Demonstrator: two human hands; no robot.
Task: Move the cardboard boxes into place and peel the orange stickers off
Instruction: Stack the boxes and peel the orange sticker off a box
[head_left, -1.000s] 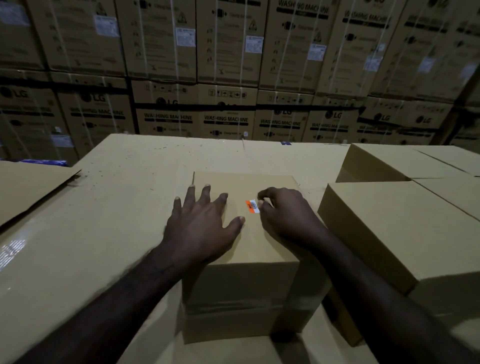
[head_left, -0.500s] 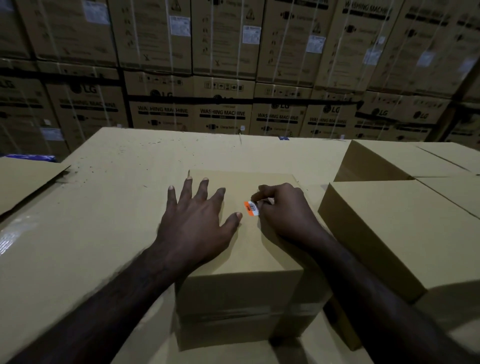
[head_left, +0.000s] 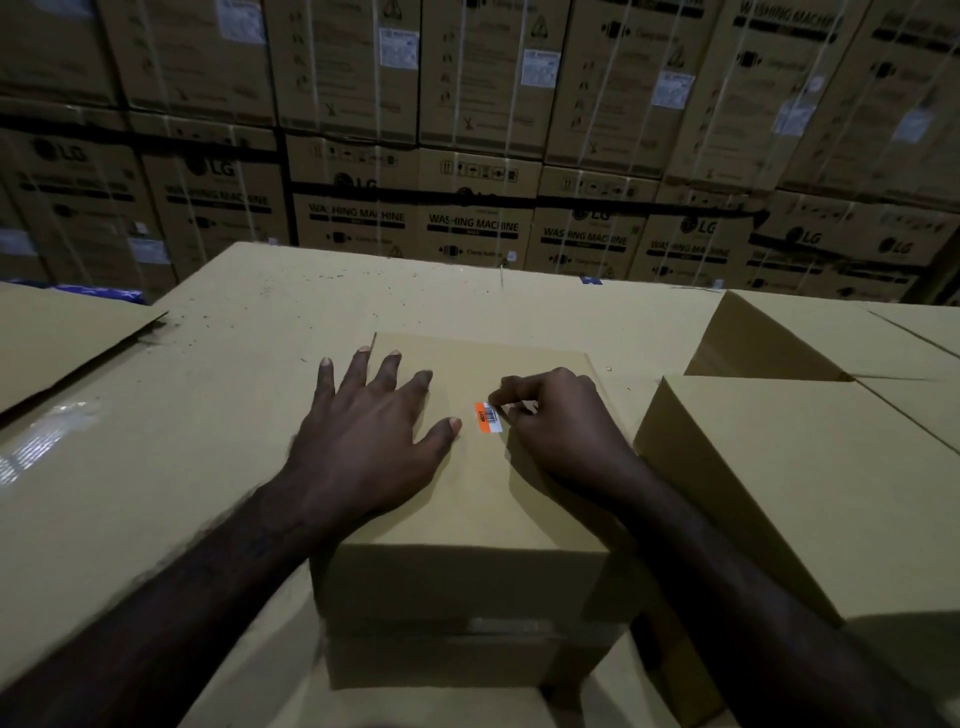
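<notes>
A warehouse: strapped washing machine cartons (head_left: 472, 228) stacked high behind plain cardboard boxes (head_left: 810, 467)

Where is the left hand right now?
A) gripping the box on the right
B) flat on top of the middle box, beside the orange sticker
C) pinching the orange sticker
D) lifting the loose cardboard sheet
B: the left hand lies spread flat on the middle box, while the right hand picks at the orange sticker.

Behind the cardboard box (head_left: 467, 499) bearing the orange sticker (head_left: 487, 418), whose barcode print is too small to read, the stacked cartons (head_left: 472, 228) read "LG" and "WASHING MACHINE".
</notes>
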